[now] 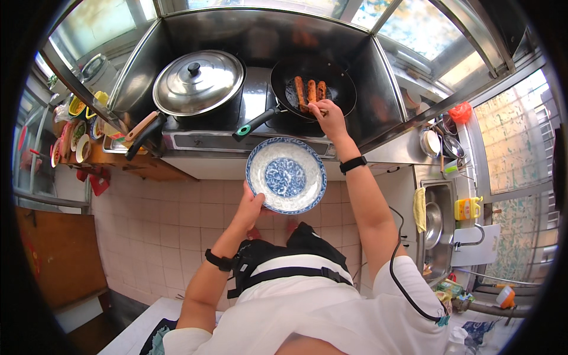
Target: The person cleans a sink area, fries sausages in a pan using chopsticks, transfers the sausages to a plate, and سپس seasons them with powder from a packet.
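Observation:
My left hand (251, 205) grips the lower left rim of a blue-and-white patterned plate (286, 176), which bears no food and is held in front of the stove. Over the near side of a black frying pan (341, 95), my right hand (327, 116) is closed on thin utensils, probably chopsticks, mostly hidden by the fingers. Several browned sausages (311, 91) lie side by side in the oily pan, just beyond that hand. The pan's black and green handle (257, 124) points to the lower left.
A lidded pan (198, 84) stands on the left burner, its handle jutting toward the front left. Metal panels (386, 84) enclose the stove. Dishes of food (83, 147) crowd a wooden surface at left; a sink (437, 222) is at right.

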{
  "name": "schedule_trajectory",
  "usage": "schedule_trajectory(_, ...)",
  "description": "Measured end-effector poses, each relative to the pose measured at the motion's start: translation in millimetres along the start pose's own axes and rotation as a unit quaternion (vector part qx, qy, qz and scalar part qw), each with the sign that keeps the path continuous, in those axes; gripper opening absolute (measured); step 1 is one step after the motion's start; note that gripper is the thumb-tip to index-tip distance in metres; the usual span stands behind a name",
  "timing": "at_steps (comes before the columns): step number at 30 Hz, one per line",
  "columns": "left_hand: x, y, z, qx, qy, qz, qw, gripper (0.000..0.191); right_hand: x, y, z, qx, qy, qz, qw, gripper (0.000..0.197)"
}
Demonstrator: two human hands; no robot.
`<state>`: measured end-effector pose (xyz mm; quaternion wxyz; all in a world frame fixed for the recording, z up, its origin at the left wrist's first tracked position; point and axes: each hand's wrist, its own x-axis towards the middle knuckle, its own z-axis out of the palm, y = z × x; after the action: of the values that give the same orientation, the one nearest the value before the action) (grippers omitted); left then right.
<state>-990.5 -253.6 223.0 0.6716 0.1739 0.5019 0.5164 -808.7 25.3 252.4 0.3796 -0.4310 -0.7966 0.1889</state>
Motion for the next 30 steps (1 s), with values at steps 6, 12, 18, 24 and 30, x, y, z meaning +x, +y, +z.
schedule_trajectory(6, 6, 18, 15, 0.041, -0.009, 0.014, 0.999, 0.069, 20, 31, -10, 0.010, -0.055, -0.025, 0.998, 0.022)
schedule_trajectory(12, 7, 35, 28, 0.049, -0.010, 0.016, 0.999, 0.066, 14, 33, -31, 0.379, 0.046, 0.160, 0.911, 0.032)
schedule_trajectory(18, 11, 51, 47, 0.033, -0.015, 0.031, 0.999, 0.063, -2, 37, -65, 0.451, 0.141, 0.236, 0.849, 0.030)
schedule_trajectory(24, 21, 61, 61, 0.046, -0.018, 0.048, 0.998, 0.061, -6, 41, -80, 0.464, 0.147, 0.238, 0.841, 0.030)
schedule_trajectory(30, 32, 68, 69, 0.019, -0.023, 0.052, 0.998, 0.062, -4, 7, -114, 0.450, 0.134, 0.151, 0.870, 0.031)
